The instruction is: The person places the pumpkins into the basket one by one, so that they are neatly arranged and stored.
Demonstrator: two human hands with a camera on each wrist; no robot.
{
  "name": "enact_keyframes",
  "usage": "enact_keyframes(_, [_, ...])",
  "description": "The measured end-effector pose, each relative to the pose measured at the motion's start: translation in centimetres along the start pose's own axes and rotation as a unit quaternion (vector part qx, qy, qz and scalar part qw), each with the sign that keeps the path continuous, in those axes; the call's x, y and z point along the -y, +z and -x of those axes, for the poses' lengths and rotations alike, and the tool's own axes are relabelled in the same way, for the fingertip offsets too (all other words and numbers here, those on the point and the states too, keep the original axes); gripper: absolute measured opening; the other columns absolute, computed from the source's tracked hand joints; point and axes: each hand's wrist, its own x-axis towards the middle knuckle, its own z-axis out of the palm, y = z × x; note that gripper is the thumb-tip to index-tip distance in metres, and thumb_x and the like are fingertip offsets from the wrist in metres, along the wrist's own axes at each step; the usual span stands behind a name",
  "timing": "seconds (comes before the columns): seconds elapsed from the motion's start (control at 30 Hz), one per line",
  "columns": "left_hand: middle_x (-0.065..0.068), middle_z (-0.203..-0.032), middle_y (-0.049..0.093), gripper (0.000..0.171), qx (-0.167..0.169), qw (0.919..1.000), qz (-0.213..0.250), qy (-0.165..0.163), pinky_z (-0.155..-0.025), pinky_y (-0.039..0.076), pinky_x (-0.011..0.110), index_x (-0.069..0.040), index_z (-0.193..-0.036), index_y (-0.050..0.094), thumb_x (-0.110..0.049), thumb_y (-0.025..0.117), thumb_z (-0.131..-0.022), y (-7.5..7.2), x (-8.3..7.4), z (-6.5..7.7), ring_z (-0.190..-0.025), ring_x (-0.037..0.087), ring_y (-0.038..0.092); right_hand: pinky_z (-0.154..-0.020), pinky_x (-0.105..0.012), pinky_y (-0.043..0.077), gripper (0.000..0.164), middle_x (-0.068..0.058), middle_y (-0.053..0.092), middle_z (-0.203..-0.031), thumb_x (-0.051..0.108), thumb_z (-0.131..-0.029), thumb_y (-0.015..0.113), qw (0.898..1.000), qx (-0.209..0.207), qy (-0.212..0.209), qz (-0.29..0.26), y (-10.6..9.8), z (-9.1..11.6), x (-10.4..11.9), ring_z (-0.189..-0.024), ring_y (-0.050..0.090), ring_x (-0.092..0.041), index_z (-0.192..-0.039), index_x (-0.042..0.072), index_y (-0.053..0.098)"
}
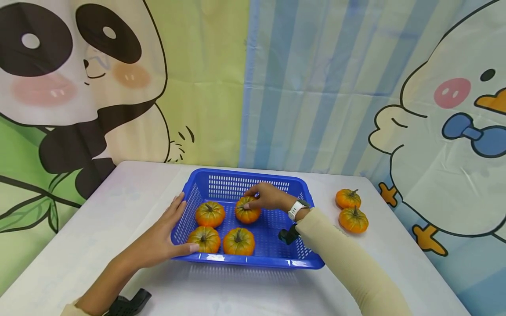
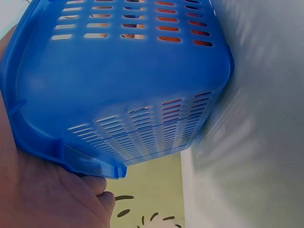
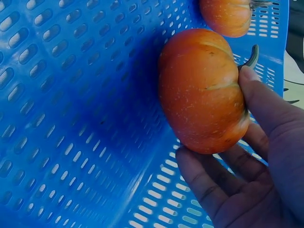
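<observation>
While the left hand (image 1: 158, 241) rests on the blue basket (image 1: 257, 260), fingers pretty much straight, the right hand (image 1: 270, 196) has fingers half-curled around a pumpkin (image 1: 247, 216) inside.

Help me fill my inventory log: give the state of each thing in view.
Blue basket, upright on the table
Held pumpkin, inside the basket, stem attached
Three other pumpkins, inside the basket, stems attached
Two outer pumpkins, on the table, stems attached
Right hand, gripping the held pumpkin
Left hand, touching the basket
White watch, being worn
</observation>
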Motion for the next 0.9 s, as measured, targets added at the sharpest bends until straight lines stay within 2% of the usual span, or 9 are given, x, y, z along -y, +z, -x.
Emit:
enact_keyframes(0.3, [0.009, -0.163, -0.004, 0.11, 0.002, 1.0, -0.003, -0.003, -0.103, 0.018, 0.072, -0.001, -0.155, 0.012, -0.05, 0.074, -0.078, 0.05, -0.05, -0.04, -0.146, 0.04, 0.002, -0.074, -0.025, 0.054, 0.037, -0.005, 0.069, -0.104, 0.029, -0.092, 0.069, 0.999, -0.005, 0.045, 0.005, 0.0, 0.16, -0.05, -0.089, 0.062, -0.017, -0.12, 0.005, 0.069])
enact_keyframes(0.43, [0.008, -0.163, -0.005, 0.11, 0.002, 1.0, -0.004, -0.004, -0.103, 0.018, 0.072, -0.002, -0.155, 0.011, -0.05, 0.074, -0.079, 0.0, -0.03, 0.03, -0.146, 0.04, 0.002, -0.076, -0.026, 0.055, 0.038, -0.007, 0.069, -0.107, 0.028, -0.092, 0.07, 0.999, 0.002, 0.045, -0.007, -0.01, 0.2, 0.07, -0.092, 0.062, -0.018, -0.121, 0.004, 0.068])
enact_keyframes(0.7, [0.008, -0.163, -0.005, 0.11, 0.002, 1.0, -0.003, -0.001, -0.103, 0.018, 0.072, -0.002, -0.155, 0.011, -0.05, 0.074, -0.079, -0.07, -0.03, 0.06, -0.146, 0.04, 0.001, -0.085, -0.028, 0.053, 0.04, -0.004, 0.067, -0.115, 0.028, -0.091, 0.07, 0.997, 0.058, 0.027, -0.052, 0.17, 0.2, 0.4, -0.102, 0.062, -0.017, -0.126, 0.008, 0.066])
enact_keyframes(0.9, [0.01, -0.162, -0.004, 0.11, 0.004, 1.0, -0.004, -0.001, -0.104, 0.018, 0.071, 0.0, -0.155, 0.012, -0.05, 0.074, -0.079, -0.06, -0.06, 0.05, -0.146, 0.04, 0.001, -0.085, -0.031, 0.054, 0.043, -0.007, 0.067, -0.116, 0.028, -0.09, 0.071, 0.997, 0.044, 0.036, -0.051, 0.23, 0.34, 0.36, -0.105, 0.061, -0.021, -0.126, 0.006, 0.065])
